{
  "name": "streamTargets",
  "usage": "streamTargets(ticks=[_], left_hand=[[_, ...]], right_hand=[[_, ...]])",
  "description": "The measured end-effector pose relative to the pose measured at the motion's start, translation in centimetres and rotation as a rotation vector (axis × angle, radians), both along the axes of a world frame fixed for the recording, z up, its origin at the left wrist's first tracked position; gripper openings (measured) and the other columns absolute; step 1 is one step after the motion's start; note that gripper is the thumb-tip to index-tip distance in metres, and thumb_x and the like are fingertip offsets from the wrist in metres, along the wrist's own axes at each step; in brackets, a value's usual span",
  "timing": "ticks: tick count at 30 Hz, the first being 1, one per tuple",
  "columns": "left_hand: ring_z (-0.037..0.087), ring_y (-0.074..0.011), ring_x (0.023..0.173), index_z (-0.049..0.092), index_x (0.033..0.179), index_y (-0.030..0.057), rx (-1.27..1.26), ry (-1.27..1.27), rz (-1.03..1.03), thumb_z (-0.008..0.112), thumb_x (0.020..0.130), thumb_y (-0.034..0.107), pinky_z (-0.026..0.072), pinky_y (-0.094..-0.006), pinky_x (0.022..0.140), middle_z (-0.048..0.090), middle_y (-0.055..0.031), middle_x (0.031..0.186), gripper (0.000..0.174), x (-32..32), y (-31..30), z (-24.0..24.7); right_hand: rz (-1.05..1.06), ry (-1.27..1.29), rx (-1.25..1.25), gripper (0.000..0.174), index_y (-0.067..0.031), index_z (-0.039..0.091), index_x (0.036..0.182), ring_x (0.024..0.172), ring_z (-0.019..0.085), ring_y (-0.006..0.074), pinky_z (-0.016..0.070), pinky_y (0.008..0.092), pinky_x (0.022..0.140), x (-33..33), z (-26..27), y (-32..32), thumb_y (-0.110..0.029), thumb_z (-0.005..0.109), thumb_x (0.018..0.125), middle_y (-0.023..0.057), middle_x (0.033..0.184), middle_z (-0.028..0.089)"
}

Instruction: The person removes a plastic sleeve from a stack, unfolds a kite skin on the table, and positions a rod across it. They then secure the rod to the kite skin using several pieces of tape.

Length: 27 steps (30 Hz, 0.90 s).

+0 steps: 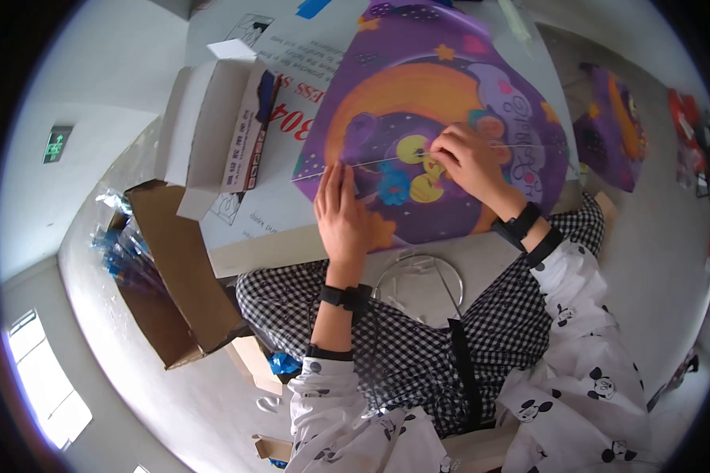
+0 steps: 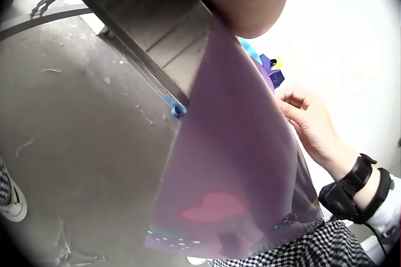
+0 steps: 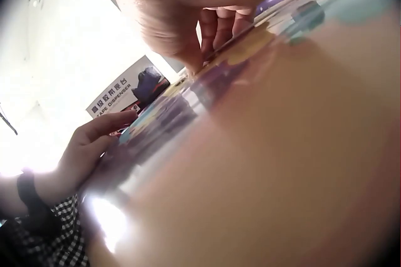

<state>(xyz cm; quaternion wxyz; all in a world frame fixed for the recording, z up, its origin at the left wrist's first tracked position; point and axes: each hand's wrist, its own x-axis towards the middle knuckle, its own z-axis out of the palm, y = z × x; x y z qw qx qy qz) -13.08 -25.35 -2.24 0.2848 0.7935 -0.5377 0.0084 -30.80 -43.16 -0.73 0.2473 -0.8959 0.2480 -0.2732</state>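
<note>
A glossy purple sheet (image 1: 418,94), printed with an orange moon, stars and cartoon figures, lies over the table, and a thin pale line runs across it. My left hand (image 1: 341,221) rests on the sheet's left part, its fingers fairly straight and their tips at the line. Near the middle, my right hand (image 1: 473,162) has its fingers bent and pinches the sheet at that line. The right wrist view shows my right thumb and fingertips (image 3: 194,70) right at the sheet's surface. In the left wrist view, a part with a pink heart (image 2: 213,207) hangs past the table edge.
An opened white tape dispenser box (image 1: 213,126) stands on the table (image 1: 268,213) to the left. Beside the table is a cardboard box (image 1: 189,276) with plastic-wrapped things. Another purple printed piece (image 1: 619,130) is at the right. A round metal frame (image 1: 459,292) shows below the table edge.
</note>
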Motion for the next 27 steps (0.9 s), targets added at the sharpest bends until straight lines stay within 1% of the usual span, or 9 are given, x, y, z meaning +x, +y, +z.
streamTargets(ticks=[2, 3, 5, 8, 11, 14, 17, 23, 27], left_hand=[[0.046, -0.0318, 0.130, 0.056, 0.130, 0.0043, 0.032, -0.019, -0.011, 0.052, 0.080, -0.004, 0.0372, -0.0444, 0.108, 0.052, -0.0132, 0.136, 0.051, 0.1, 0.2, 0.3], [0.044, -0.0316, 0.131, 0.057, 0.131, 0.0075, 0.044, -0.012, -0.015, 0.053, 0.080, -0.005, 0.0367, -0.0449, 0.108, 0.051, -0.0130, 0.137, 0.052, 0.1, 0.3, 0.3], [0.044, -0.0316, 0.132, 0.057, 0.131, 0.0076, 0.061, -0.003, -0.025, 0.054, 0.081, -0.005, 0.0368, -0.0449, 0.108, 0.050, -0.0130, 0.138, 0.052, 0.1, 0.3, 0.4], [0.043, -0.0316, 0.133, 0.057, 0.131, 0.0078, 0.080, -0.006, -0.033, 0.054, 0.082, -0.005, 0.0368, -0.0447, 0.108, 0.049, -0.0129, 0.139, 0.051, 0.0, 0.4, 0.7], [0.043, -0.0318, 0.133, 0.057, 0.131, 0.0080, 0.088, -0.014, -0.039, 0.054, 0.082, -0.005, 0.0370, -0.0444, 0.108, 0.048, -0.0127, 0.140, 0.051, 0.0, 0.4, 0.7], [0.043, -0.0315, 0.133, 0.056, 0.132, 0.0080, 0.090, -0.023, -0.044, 0.054, 0.083, -0.004, 0.0372, -0.0443, 0.107, 0.048, -0.0127, 0.140, 0.051, 0.1, 0.5, 0.6], [0.043, -0.0313, 0.133, 0.056, 0.132, 0.0076, 0.093, -0.019, -0.048, 0.053, 0.083, -0.004, 0.0375, -0.0442, 0.107, 0.048, -0.0127, 0.140, 0.051, 0.2, 0.5, 0.8], [0.045, -0.0313, 0.132, 0.053, 0.134, 0.0064, 0.059, 0.020, -0.038, 0.052, 0.083, -0.003, 0.0378, -0.0431, 0.107, 0.050, -0.0132, 0.139, 0.052, 0.3, 0.5, 0.8], [0.044, -0.0314, 0.132, 0.052, 0.134, 0.0048, 0.056, 0.041, -0.048, 0.053, 0.082, -0.001, 0.0381, -0.0440, 0.106, 0.050, -0.0137, 0.139, 0.052, 0.4, 0.6, 1.1]], right_hand=[[-0.004, 0.032, 0.022, 0.008, -0.0069, 0.058, 0.083, 0.082, 0.058, 0.0252, 0.0460, 0.0373, 0.068, -0.3, 0.2, -0.1, -0.004, 0.066, 0.082, 0.0045, 0.083, 0.057], [-0.002, 0.054, 0.030, 0.009, -0.0064, 0.058, 0.084, 0.082, 0.058, 0.0255, 0.0460, 0.0370, 0.069, -0.4, 0.3, -0.2, -0.004, 0.066, 0.082, 0.0051, 0.084, 0.057], [0.004, 0.078, 0.013, 0.009, -0.0062, 0.060, 0.087, 0.083, 0.059, 0.0253, 0.0463, 0.0367, 0.071, -0.4, 0.2, -0.4, -0.005, 0.067, 0.082, 0.0051, 0.086, 0.059], [0.023, 0.086, 0.008, 0.008, -0.0076, 0.060, 0.083, 0.083, 0.058, 0.0248, 0.0460, 0.0380, 0.070, -0.3, 0.5, -0.7, -0.007, 0.067, 0.081, 0.0035, 0.083, 0.058], [0.050, 0.109, 0.008, 0.008, -0.0076, 0.061, 0.083, 0.082, 0.058, 0.0251, 0.0461, 0.0385, 0.071, 0.0, 1.4, -0.5, -0.007, 0.068, 0.080, 0.0035, 0.082, 0.057], [0.082, 0.103, -0.109, 0.008, -0.0076, 0.061, 0.081, 0.081, 0.058, 0.0248, 0.0461, 0.0384, 0.071, 0.3, 1.1, -0.5, -0.007, 0.069, 0.079, 0.0037, 0.081, 0.056], [0.080, 0.123, -0.147, 0.009, -0.0073, 0.061, 0.079, 0.079, 0.057, 0.0240, 0.0459, 0.0383, 0.071, 0.6, 0.8, -0.6, -0.007, 0.069, 0.077, 0.0036, 0.079, 0.055], [0.155, 0.136, -0.263, 0.009, -0.0076, 0.060, 0.079, 0.078, 0.056, 0.0230, 0.0458, 0.0372, 0.072, 1.2, 1.0, -0.8, -0.007, 0.068, 0.077, 0.0030, 0.078, 0.054], [0.155, 0.126, -0.264, 0.009, -0.0080, 0.059, 0.080, 0.078, 0.057, 0.0219, 0.0455, 0.0363, 0.072, 1.8, 0.9, -0.5, -0.007, 0.068, 0.078, 0.0024, 0.078, 0.055]])
